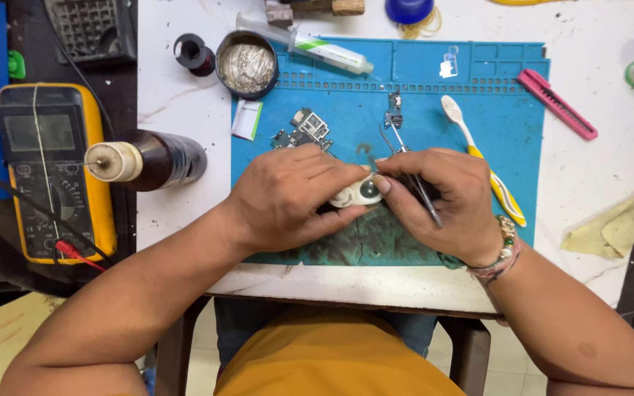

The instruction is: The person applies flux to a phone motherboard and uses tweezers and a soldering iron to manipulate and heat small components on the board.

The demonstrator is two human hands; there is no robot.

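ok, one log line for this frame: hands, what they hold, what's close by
left hand: grips small white part | right hand: on same part, tweezers in fingers | surface: blue mat | near: circuit board, toothbrush

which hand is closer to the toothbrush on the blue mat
Right. The right hand lies against the toothbrush, partly covering its handle; the left hand is farther left, beyond the small white part.

Single head view, looking steeply down, close over blue mat [508, 132].
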